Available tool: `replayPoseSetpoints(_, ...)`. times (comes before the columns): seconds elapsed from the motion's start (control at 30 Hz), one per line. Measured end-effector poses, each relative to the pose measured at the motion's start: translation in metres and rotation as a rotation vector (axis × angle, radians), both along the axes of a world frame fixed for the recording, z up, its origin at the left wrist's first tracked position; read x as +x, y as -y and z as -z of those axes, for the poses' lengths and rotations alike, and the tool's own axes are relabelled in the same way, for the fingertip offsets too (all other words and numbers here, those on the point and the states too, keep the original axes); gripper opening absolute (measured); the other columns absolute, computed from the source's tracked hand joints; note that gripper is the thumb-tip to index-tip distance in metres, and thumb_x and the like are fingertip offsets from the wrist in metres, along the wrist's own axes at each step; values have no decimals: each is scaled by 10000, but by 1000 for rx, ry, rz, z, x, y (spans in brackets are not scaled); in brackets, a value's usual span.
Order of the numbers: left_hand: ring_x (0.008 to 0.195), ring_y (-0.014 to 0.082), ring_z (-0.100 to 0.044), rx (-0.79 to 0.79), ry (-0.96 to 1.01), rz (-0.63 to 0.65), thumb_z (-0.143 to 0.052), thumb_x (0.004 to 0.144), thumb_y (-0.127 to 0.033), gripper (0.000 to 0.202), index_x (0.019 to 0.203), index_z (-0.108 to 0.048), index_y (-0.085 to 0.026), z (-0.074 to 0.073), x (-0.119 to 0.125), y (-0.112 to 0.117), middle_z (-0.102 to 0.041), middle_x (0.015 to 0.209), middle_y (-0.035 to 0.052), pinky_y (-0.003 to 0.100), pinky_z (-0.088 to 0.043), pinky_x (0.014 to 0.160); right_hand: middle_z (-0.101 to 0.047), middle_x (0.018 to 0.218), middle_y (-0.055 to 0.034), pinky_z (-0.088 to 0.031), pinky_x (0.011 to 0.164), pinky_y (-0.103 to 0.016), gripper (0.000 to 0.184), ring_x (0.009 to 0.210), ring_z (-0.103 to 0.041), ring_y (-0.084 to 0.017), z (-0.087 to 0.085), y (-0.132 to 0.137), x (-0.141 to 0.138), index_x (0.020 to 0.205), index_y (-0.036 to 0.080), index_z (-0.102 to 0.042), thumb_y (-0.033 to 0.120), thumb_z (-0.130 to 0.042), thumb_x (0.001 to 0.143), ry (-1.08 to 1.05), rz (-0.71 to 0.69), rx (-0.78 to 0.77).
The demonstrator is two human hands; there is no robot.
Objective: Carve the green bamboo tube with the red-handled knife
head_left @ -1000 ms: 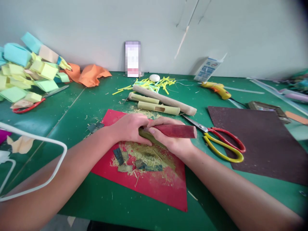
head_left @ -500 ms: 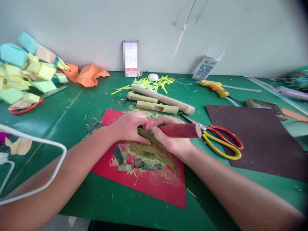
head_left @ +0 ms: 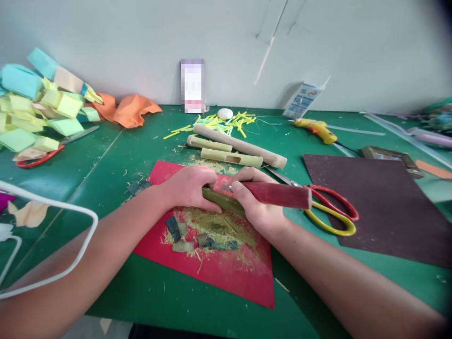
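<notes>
My left hand (head_left: 193,188) grips the left end of a green bamboo piece (head_left: 226,201), thumb below and fingers over the top. In my right hand (head_left: 259,202) is a tool with a thick red wooden handle (head_left: 278,194). A short bit of its metal blade (head_left: 225,187) shows beside the bamboo; whether it is a knife or a saw I cannot tell. Both hands are over a red sheet (head_left: 247,282). Dark green bark-like chips (head_left: 173,228) and pale shavings (head_left: 201,254) lie on the sheet, nearer to me than the bamboo.
Behind my hands lie two cut bamboo tubes (head_left: 231,158) and a wooden stick (head_left: 243,145). Red-and-yellow-handled scissors (head_left: 330,221) rest at the right, partly on a dark brown sheet (head_left: 374,202). Further off are a yellow glue gun (head_left: 316,130), yellow strips (head_left: 243,126) and folded paper (head_left: 63,106).
My right hand and the red-handled tool have shifted to the right, showing more of the blade and bamboo. My left hand stays almost in place.
</notes>
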State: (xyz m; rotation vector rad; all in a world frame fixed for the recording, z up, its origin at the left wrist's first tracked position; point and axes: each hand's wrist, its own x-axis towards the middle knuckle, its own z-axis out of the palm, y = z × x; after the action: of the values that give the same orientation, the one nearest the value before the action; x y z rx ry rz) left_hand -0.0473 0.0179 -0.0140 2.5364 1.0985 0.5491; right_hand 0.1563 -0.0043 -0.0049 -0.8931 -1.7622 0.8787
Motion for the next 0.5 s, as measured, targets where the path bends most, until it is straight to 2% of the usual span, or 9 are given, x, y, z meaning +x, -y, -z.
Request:
replayPoseSetpoints(0.17, 712, 167, -516, -5, -11, 1, -682, 660, -708, 549, 785, -567, -185, 0, 0, 0, -566, 752, 13, 281, -330, 610, -717, 825, -27, -561, 718, -343, 103, 753, -682, -188, -1, -4, -4, 790, 235, -675, 337, -674, 805, 11, -94, -102)
replayPoseSetpoints(0.5, 704, 163, -524, -23, 5, 3, -686, 665, -696, 535, 788, -574, -187, -1, 1, 1, -569, 744, 7, 279, -329, 597, -726, 851, -29, -556, 746, -326, 106, 778, -681, -175, -2, -7, -5, 800, 217, -688, 322, -695, 791, 18, -176, -115)
